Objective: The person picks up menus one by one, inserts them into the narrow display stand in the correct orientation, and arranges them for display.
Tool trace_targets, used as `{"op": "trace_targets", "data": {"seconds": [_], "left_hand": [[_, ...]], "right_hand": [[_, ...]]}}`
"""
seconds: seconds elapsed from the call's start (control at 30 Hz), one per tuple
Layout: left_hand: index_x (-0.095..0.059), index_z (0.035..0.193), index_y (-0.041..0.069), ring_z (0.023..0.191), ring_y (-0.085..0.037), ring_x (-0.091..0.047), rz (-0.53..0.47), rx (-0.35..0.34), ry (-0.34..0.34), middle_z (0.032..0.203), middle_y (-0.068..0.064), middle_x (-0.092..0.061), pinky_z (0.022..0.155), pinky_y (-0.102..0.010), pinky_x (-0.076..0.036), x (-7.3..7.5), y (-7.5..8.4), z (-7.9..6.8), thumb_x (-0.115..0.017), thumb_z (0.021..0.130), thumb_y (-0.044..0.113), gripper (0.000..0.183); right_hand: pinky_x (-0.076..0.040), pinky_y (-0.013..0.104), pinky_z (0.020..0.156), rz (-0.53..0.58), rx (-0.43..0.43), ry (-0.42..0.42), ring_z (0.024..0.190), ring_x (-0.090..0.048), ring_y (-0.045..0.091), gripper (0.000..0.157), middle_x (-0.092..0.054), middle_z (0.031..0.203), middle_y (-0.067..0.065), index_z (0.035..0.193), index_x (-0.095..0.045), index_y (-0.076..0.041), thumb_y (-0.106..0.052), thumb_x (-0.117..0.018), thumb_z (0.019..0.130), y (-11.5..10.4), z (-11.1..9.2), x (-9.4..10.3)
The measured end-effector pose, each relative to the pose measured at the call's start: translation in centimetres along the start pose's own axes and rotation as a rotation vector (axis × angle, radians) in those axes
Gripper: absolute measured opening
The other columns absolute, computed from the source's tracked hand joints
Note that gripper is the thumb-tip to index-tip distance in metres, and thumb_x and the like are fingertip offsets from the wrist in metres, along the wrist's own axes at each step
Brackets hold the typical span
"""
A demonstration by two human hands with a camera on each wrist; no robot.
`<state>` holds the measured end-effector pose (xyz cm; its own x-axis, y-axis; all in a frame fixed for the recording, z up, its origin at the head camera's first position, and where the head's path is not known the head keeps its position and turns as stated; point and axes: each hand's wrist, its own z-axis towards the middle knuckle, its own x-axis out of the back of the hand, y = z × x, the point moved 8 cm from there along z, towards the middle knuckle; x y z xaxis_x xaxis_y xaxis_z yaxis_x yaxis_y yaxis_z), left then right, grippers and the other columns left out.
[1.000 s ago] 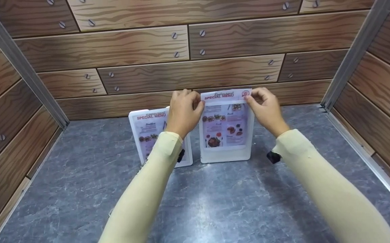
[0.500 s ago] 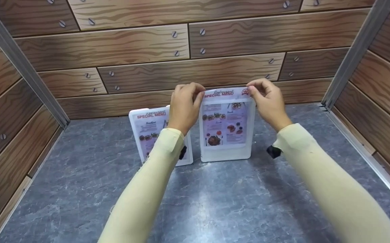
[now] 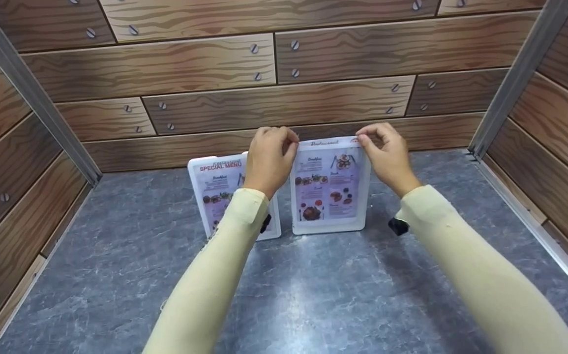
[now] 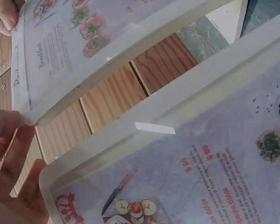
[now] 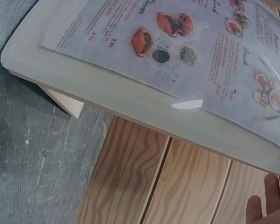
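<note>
A printed menu sheet (image 3: 320,189) sits most of the way down in a white upright menu holder (image 3: 330,229), and only a thin strip of its heading shows above the rim. At the top left corner my left hand (image 3: 270,160) pinches the sheet between thumb and fingers. My right hand (image 3: 388,153) pinches its top right corner. In the left wrist view, the left thumb and fingers (image 4: 23,151) lie at the holder's corner. The right wrist view shows the holder's side edge and a white back leg (image 5: 63,99), with right fingers (image 5: 272,193) behind the top corner.
A second white menu holder (image 3: 274,228), with a similar menu in it, stands just left, partly hidden by the left forearm. Both rest on the grey marbled table (image 3: 313,295). Wood-patterned panels (image 3: 205,64) enclose the back and sides.
The menu sheet rose slightly, then slid down into the holder, so its red heading has dropped behind the rim. Both hands lifted a little and came down with it.
</note>
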<state>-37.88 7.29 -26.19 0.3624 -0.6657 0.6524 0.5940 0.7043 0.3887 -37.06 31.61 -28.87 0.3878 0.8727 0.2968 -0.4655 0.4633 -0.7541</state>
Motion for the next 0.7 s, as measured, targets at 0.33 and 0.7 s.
{"op": "trace_targets", "data": {"seconds": [0.33, 0.7], "left_hand": [[-0.076, 0.101, 0.011, 0.119, -0.026, -0.059, 0.052, -0.005, -0.024, 0.103, -0.003, -0.073, 0.108, -0.041, -0.042, -0.2, 0.1, -0.4, -0.063, 0.102, 0.02, 0.015], [-0.074, 0.113, 0.015, 0.117, -0.026, -0.058, 0.127, -0.065, -0.032, 0.106, -0.003, -0.068, 0.102, -0.045, -0.045, -0.6, 0.6, -1.6, -0.063, 0.1, 0.021, 0.019]], "right_hand": [[-0.043, 0.034, 0.098, -0.09, 0.059, -0.006, 0.106, -0.059, 0.018, 0.01, -0.066, 0.107, 0.014, 0.101, -0.072, 0.003, -0.006, -0.068, 0.099, -0.1, -0.2, 0.1], [-0.042, 0.043, 0.099, -0.18, 0.162, 0.009, 0.108, -0.058, 0.03, 0.011, -0.064, 0.109, 0.019, 0.107, -0.068, 0.004, -0.004, -0.066, 0.098, -0.3, -0.8, -0.1]]}}
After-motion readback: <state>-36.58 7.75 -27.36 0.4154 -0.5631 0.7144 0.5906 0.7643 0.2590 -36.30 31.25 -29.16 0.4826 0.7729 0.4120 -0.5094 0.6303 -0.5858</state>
